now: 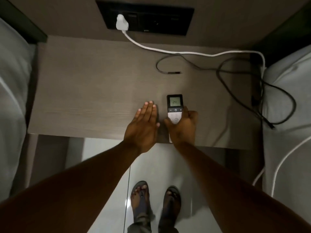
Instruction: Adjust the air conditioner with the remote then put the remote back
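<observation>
Remote in hand at the bedside table

Fingers (pixel 186 111) of the right hand (pixel 183 127) wrap around the lower half of the remote (pixel 174 109), thumb on its left edge, leaving the lit display and button row in view; the screen reads 24. The remote sits low over the near part of the bedside table (pixel 87 91); whether it touches the wood cannot be told. Just to its left, the left hand (pixel 143 126) lies flat and empty, fingers straight and together, apparently resting on the table. The grip suggests the screen is kept readable while the setting is checked. Farther back, a white charger (pixel 122 22) sits in a dark wall socket panel (pixel 159 19), its white cable (pixel 168 51) trailing right past a loose grey cable (pixel 161 71) towards the bedding (pixel 289 91). The air conditioner itself is out of frame.
</observation>
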The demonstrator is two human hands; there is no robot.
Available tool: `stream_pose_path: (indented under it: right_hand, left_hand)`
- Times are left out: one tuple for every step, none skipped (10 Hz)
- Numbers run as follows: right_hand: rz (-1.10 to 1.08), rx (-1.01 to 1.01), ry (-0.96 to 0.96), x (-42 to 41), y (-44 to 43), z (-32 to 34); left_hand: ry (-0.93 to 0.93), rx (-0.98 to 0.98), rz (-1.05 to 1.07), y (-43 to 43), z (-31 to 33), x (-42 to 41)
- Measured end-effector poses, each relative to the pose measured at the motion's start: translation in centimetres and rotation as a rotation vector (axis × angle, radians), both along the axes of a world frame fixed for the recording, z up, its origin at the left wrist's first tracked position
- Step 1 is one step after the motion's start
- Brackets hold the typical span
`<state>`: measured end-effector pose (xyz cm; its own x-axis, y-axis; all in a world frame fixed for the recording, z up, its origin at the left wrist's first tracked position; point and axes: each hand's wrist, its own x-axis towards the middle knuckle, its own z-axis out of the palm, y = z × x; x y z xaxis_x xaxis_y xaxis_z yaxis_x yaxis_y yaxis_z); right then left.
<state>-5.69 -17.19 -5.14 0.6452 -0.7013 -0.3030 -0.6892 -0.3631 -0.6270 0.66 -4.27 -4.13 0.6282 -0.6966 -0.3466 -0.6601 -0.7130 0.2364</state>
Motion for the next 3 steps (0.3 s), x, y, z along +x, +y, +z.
stream_pose_path:
  right_hand:
    - [-0.017, -0.014, 0.009, 0.1, 0.1, -0.2]
    - [-0.022, -0.012, 0.032, 0.4, 0.1, 0.5]
    - [-0.074, 0.0, 0.039, 0.5, -0.1, 1.1]
  left_hand:
    - [0.012, 0.007, 0.014, 0.1, -0.3, 0.4]
    - [0.027, -0.018, 0.038, 0.2, 0.1, 0.4]
    - [0.026, -0.016, 0.051, 0.2, 1.0, 0.3]
